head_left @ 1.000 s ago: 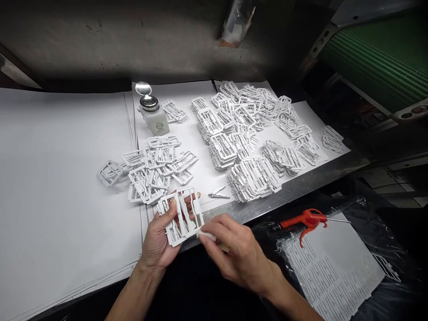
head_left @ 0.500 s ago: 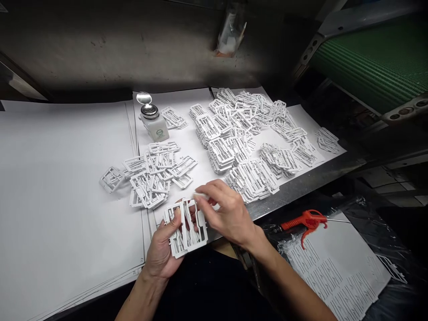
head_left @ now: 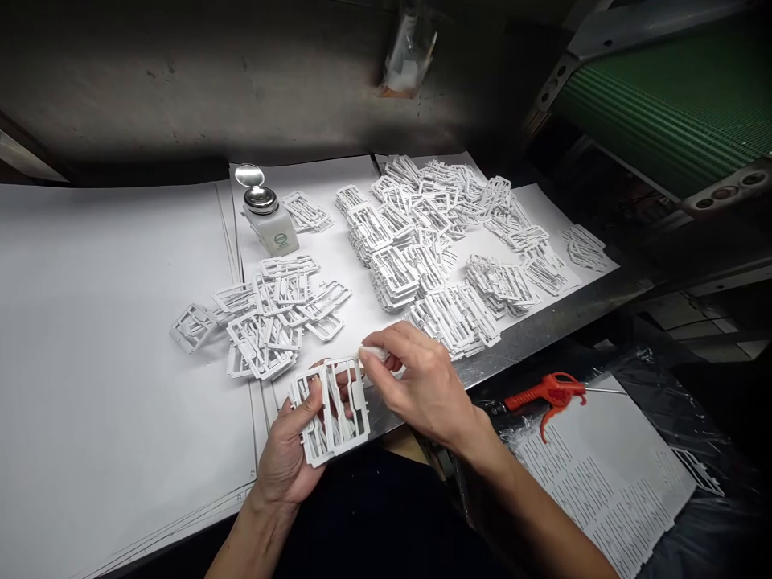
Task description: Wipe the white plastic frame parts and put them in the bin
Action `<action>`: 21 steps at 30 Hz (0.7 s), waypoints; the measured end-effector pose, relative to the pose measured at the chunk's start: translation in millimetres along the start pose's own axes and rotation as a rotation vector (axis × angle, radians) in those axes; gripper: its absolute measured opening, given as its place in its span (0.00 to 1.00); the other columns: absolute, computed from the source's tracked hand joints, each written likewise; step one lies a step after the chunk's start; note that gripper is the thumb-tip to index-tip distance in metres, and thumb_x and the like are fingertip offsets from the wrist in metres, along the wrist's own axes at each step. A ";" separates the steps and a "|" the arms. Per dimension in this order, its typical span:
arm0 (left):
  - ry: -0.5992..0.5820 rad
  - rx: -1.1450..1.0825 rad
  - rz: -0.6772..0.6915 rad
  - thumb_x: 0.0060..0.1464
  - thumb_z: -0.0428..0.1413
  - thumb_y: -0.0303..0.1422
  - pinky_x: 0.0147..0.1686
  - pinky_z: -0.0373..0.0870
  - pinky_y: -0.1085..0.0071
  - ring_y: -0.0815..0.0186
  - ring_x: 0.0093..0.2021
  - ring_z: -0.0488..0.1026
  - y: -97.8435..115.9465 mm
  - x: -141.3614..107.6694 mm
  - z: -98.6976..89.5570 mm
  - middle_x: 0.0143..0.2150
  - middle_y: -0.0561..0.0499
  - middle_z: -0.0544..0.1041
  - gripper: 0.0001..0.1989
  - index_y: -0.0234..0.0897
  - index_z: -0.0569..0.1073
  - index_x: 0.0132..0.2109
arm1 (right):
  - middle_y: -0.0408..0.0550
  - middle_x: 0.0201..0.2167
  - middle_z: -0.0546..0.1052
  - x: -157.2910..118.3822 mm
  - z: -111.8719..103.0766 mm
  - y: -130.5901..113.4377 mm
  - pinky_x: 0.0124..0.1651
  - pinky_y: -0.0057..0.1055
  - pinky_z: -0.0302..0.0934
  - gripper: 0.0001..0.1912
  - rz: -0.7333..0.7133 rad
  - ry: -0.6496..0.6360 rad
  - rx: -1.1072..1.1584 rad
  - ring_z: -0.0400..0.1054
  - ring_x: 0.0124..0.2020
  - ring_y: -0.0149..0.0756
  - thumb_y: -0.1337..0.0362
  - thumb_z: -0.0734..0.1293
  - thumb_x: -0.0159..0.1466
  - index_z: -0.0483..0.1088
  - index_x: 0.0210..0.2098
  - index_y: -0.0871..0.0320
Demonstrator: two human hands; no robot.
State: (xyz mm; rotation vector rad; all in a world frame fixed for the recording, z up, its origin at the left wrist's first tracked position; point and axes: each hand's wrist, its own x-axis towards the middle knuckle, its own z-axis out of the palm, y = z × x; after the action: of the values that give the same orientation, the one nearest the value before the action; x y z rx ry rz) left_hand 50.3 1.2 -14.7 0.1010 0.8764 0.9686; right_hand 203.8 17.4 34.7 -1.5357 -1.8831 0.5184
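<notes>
My left hand (head_left: 293, 450) is closed around a small stack of white plastic frames (head_left: 345, 444), its thumb pressing on the front face. The frames are rectangular with long cut-outs, and two of them lie fanned side by side. Just right of the stack's upper edge, my right hand (head_left: 416, 382) pinches a small white wad (head_left: 375, 351), perhaps cloth; its fingers partly hide it. A loose heap of similar frames (head_left: 265, 326) lies beyond my left hand. Beyond my right hand stand thick piles of frames (head_left: 455, 318) on white paper.
A pump-top bottle (head_left: 274, 229) with its round metal lid raised stands behind the loose heap. White paper sheets (head_left: 121, 346) cover the left side. At the right lie an orange air blow gun (head_left: 552, 394) and a grey sheet (head_left: 615, 474) on black plastic. A green conveyor belt (head_left: 675, 104) is upper right.
My right hand has moved slightly away from the frames' top edge, and the white wad in its fingers shows more. My left hand keeps the stack. The whole view has shifted a little.
</notes>
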 end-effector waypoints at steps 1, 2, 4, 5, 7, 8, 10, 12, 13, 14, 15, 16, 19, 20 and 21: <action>-0.004 -0.001 0.005 0.50 0.57 0.29 0.40 0.74 0.63 0.58 0.37 0.77 0.2 0.3 0.0 0.39 0.46 0.79 0.16 0.36 0.73 0.48 | 0.48 0.32 0.69 0.6 1.2 -1.3 0.35 0.26 0.61 0.06 -0.015 -0.003 0.020 0.65 0.30 0.32 0.70 0.63 0.63 0.71 0.38 0.63; -0.006 -0.003 0.011 0.50 0.57 0.29 0.40 0.74 0.63 0.58 0.37 0.77 0.5 0.4 0.0 0.39 0.46 0.79 0.16 0.36 0.72 0.49 | 0.48 0.33 0.69 1.2 2.7 -2.1 0.36 0.25 0.62 0.06 -0.033 -0.011 0.033 0.65 0.31 0.32 0.70 0.63 0.63 0.71 0.38 0.63; 0.001 -0.005 0.018 0.50 0.57 0.29 0.39 0.74 0.63 0.58 0.37 0.77 1.5 0.4 0.1 0.39 0.46 0.79 0.17 0.36 0.72 0.49 | 0.49 0.33 0.69 2.0 5.0 -1.1 0.35 0.25 0.62 0.06 -0.049 -0.022 0.019 0.65 0.31 0.32 0.70 0.62 0.64 0.70 0.39 0.62; 0.009 -0.007 0.014 0.50 0.58 0.28 0.39 0.75 0.63 0.57 0.37 0.77 2.1 0.2 0.0 0.39 0.46 0.79 0.17 0.36 0.72 0.49 | 0.49 0.33 0.69 2.2 5.2 0.6 0.33 0.25 0.62 0.06 -0.038 -0.014 -0.007 0.65 0.30 0.32 0.70 0.62 0.64 0.70 0.39 0.62; 0.028 -0.011 -0.005 0.49 0.58 0.28 0.39 0.75 0.63 0.56 0.37 0.77 3.0 -0.1 -0.3 0.37 0.45 0.79 0.15 0.34 0.74 0.47 | 0.50 0.33 0.69 1.8 3.1 4.6 0.31 0.26 0.62 0.06 0.010 0.041 -0.061 0.64 0.27 0.31 0.71 0.61 0.64 0.70 0.38 0.63; 0.033 -0.015 -0.018 0.49 0.58 0.28 0.38 0.75 0.63 0.56 0.36 0.77 3.2 0.0 -0.4 0.36 0.45 0.79 0.14 0.33 0.74 0.45 | 0.50 0.33 0.69 1.2 1.4 5.8 0.31 0.26 0.62 0.06 0.030 0.068 -0.064 0.64 0.26 0.31 0.71 0.62 0.64 0.70 0.38 0.63; 0.031 -0.025 -0.043 0.49 0.58 0.28 0.38 0.75 0.62 0.56 0.36 0.77 2.9 0.7 -0.2 0.35 0.44 0.79 0.12 0.31 0.75 0.43 | 0.49 0.33 0.70 -0.5 -1.2 4.9 0.32 0.27 0.62 0.05 0.030 0.079 -0.006 0.64 0.26 0.31 0.70 0.62 0.64 0.70 0.38 0.62; 0.018 -0.040 -0.049 0.49 0.58 0.29 0.39 0.75 0.63 0.56 0.36 0.77 2.1 1.9 1.0 0.35 0.44 0.79 0.11 0.31 0.76 0.41 | 0.48 0.34 0.70 -3.0 -0.4 -0.4 0.34 0.26 0.62 0.06 0.003 0.039 0.095 0.65 0.29 0.32 0.70 0.63 0.64 0.70 0.39 0.61; 0.013 -0.047 -0.044 0.50 0.57 0.29 0.39 0.75 0.63 0.57 0.37 0.77 1.8 2.6 1.8 0.35 0.45 0.79 0.10 0.31 0.76 0.41 | 0.48 0.34 0.70 -4.5 1.2 -3.9 0.36 0.26 0.62 0.06 -0.003 0.015 0.141 0.65 0.31 0.32 0.70 0.63 0.64 0.70 0.40 0.61; 0.012 -0.053 -0.035 0.50 0.57 0.29 0.40 0.75 0.63 0.57 0.37 0.77 1.6 3.0 2.7 0.36 0.45 0.79 0.10 0.31 0.76 0.41 | 0.48 0.34 0.70 -6.3 3.2 -7.3 0.37 0.26 0.62 0.07 -0.003 -0.008 0.177 0.65 0.32 0.32 0.69 0.63 0.64 0.70 0.41 0.61; 0.010 -0.059 -0.023 0.50 0.57 0.28 0.40 0.74 0.64 0.58 0.37 0.76 1.6 3.3 3.6 0.36 0.45 0.79 0.09 0.32 0.76 0.41 | 0.48 0.34 0.70 -8.4 5.0 -10.4 0.37 0.26 0.62 0.07 0.002 -0.035 0.202 0.66 0.32 0.32 0.69 0.63 0.64 0.70 0.41 0.61; 0.006 -0.067 -0.011 0.50 0.57 0.28 0.41 0.74 0.64 0.58 0.38 0.76 1.9 3.3 4.3 0.36 0.45 0.79 0.09 0.32 0.75 0.41 | 0.48 0.34 0.70 -10.7 6.2 -12.7 0.37 0.26 0.62 0.07 0.004 -0.077 0.220 0.66 0.32 0.32 0.68 0.64 0.64 0.70 0.41 0.61; -0.020 -0.089 -0.024 0.52 0.55 0.29 0.41 0.74 0.65 0.58 0.38 0.76 3.4 2.2 5.1 0.37 0.45 0.79 0.11 0.31 0.75 0.42 | 0.46 0.34 0.69 -17.5 4.4 -14.8 0.35 0.25 0.61 0.06 -0.019 -0.273 0.259 0.65 0.30 0.31 0.69 0.65 0.63 0.71 0.40 0.59; -0.026 -0.092 -0.035 0.52 0.55 0.29 0.42 0.74 0.64 0.58 0.39 0.76 3.8 1.8 4.9 0.37 0.45 0.79 0.11 0.31 0.75 0.43 | 0.45 0.33 0.69 -18.8 2.8 -14.4 0.34 0.24 0.61 0.05 -0.025 -0.317 0.270 0.65 0.29 0.30 0.69 0.65 0.63 0.71 0.39 0.58; -0.025 -0.093 -0.044 0.52 0.55 0.29 0.42 0.74 0.64 0.58 0.39 0.76 3.9 1.5 4.6 0.37 0.44 0.79 0.11 0.31 0.75 0.43 | 0.44 0.33 0.69 -19.2 1.3 -13.7 0.34 0.24 0.60 0.05 -0.025 -0.330 0.283 0.65 0.28 0.29 0.70 0.65 0.63 0.71 0.39 0.58</action>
State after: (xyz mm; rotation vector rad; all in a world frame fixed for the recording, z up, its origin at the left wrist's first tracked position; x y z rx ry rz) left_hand 51.2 6.0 -10.9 0.0149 0.8061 0.9637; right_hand 195.2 -4.3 38.4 -1.2986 -1.9626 1.0315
